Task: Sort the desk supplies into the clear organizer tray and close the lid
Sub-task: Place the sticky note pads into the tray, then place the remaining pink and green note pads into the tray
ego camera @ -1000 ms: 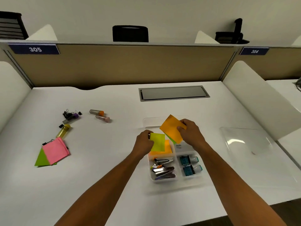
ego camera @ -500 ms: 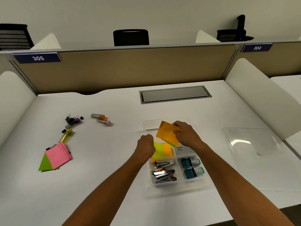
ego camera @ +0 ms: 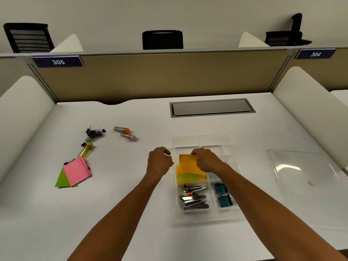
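The clear organizer tray (ego camera: pixel 201 141) sits at the desk's middle. My right hand (ego camera: pixel 207 160) pinches an orange sticky pad (ego camera: pixel 188 164) low over the tray's left middle compartment, on top of yellow-green and orange pads (ego camera: pixel 188 178). My left hand (ego camera: pixel 159 161) hovers just left of the tray with fingers curled and nothing in it. The front compartments hold metal staplers (ego camera: pixel 194 198) and two teal staple boxes (ego camera: pixel 223 194). The clear lid (ego camera: pixel 301 166) lies flat to the right.
At the left of the desk lie pink and green sticky pads (ego camera: pixel 74 173), a yellow tube (ego camera: pixel 85 149), black binder clips (ego camera: pixel 93 130), and orange-capped (ego camera: pixel 121 129) and pink-capped (ego camera: pixel 129 136) tubes. A grey cable hatch (ego camera: pixel 211 108) is set behind the tray.
My left hand set the yellow-green pad into the tray, let go and drew back left. My right hand lowered the orange pad from above the tray onto the stack.
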Demonstrator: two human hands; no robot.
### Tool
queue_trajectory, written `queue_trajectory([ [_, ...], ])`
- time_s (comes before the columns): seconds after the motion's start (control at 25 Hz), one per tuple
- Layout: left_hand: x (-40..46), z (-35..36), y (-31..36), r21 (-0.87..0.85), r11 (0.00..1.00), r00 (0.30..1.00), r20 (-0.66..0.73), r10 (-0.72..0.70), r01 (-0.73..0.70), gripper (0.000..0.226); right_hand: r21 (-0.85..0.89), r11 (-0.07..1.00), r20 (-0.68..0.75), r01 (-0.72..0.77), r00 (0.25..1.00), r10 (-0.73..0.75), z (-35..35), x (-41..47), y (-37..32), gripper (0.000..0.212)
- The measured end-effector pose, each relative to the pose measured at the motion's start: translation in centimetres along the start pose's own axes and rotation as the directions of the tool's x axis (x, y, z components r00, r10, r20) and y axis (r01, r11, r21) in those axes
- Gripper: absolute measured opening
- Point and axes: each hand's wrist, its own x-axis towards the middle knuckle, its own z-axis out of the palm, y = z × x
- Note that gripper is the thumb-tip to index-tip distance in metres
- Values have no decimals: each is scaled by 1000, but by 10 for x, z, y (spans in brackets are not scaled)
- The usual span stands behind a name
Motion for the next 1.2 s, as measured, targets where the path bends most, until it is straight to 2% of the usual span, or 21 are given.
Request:
queue_trajectory([
  [0.12,-4,-16,-11,-56,998,998,-51,-26,23,13,-85,996,93,34,995,-26,3,4,-9,49],
  [0.2,-7,-29,-21,-55,998,995,-90,-45,40,10,-220,973,156,67,987,-33,8,5,-13,45],
  [0.28,-10,-44,-32,-53,996,988,-138,-74,68,9,-394,913,188,105,982,-32,13,5,-19,33],
  [0.4,-15,-69,-49,-8,992,961,-248,-122,124,11,-601,793,153,99,988,-8,16,0,-35,20],
  [0.52,-18,-95,-68,26,989,921,-367,-129,148,12,-678,732,93,70,996,-9,16,0,-57,19],
  [0.64,-18,-123,-89,-5,984,885,-436,-164,180,17,-647,755,45,106,994,-101,16,7,-93,8],
  [0.92,-25,-170,-145,23,937,804,-522,-285,347,34,-520,811,126,267,963,-237,50,35,-193,36],
  [1.08,-27,-202,-179,25,906,768,-541,-343,422,41,-469,817,154,335,942,-299,77,49,-244,41],
  [1.2,-23,-224,-205,46,890,763,-535,-361,454,56,-429,818,128,384,922,-366,100,59,-277,43],
])
